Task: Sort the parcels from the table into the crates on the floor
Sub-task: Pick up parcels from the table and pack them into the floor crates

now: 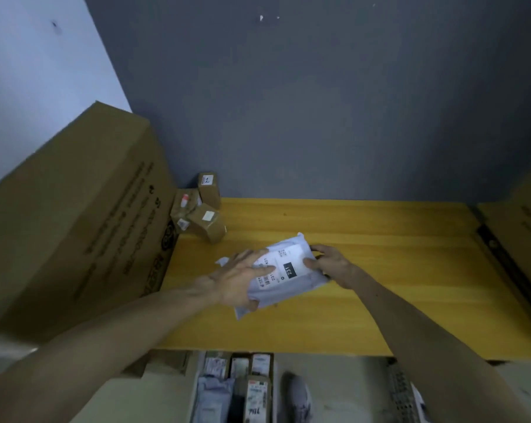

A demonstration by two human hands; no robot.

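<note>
Parcel (284, 271) is gripped by left hand (238, 280) and right hand (329, 261) over the table (395, 270); the floor crate (194, 392) holds several packages (215, 395).

We could read only "231" on the label of the white mailer (284, 270); the finer print was too small, the left hand (236, 279) covered its left part, and the fingers of the right hand (328, 261) were hidden behind its right edge. The floor crate (194, 398) and a shoe (297, 398) ran off the bottom edge, the big carton (75, 224) off the left; labels on the small boxes (207, 222) were blurred.
</note>
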